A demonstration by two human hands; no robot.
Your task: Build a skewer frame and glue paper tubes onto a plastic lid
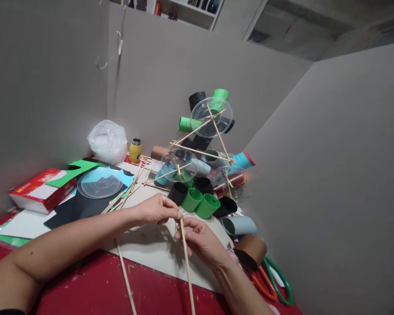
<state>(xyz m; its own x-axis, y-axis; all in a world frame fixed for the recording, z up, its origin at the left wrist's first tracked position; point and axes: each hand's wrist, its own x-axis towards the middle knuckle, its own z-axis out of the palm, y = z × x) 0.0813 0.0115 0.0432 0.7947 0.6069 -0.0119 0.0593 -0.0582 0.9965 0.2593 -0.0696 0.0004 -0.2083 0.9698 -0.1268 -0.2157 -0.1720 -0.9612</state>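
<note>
My left hand [160, 209] is closed in a pinch on the upper end of a thin wooden stick [188, 267], which slants down toward me. Just below it, my right hand [200, 239] has its fingers curled around the same stick; the detail between the fingertips is too small to make out. Another wooden stick [125, 275] reaches toward the near edge, its upper end behind my left forearm. Close beyond my hands stand two green paper tubes [193, 200] and a black tube [178, 192]. Behind them rises a stick frame [202, 149] carrying clear round lids [200, 117] and coloured tubes.
At the left lie a red-and-white box [46, 190], black paper [72, 214] and a clear lid [100, 183]. A white plastic bag [108, 141] and a yellow bottle [135, 151] stand behind. Green-handled scissors [287, 288] and a brown tube [252, 251] are at the right, beside the wall.
</note>
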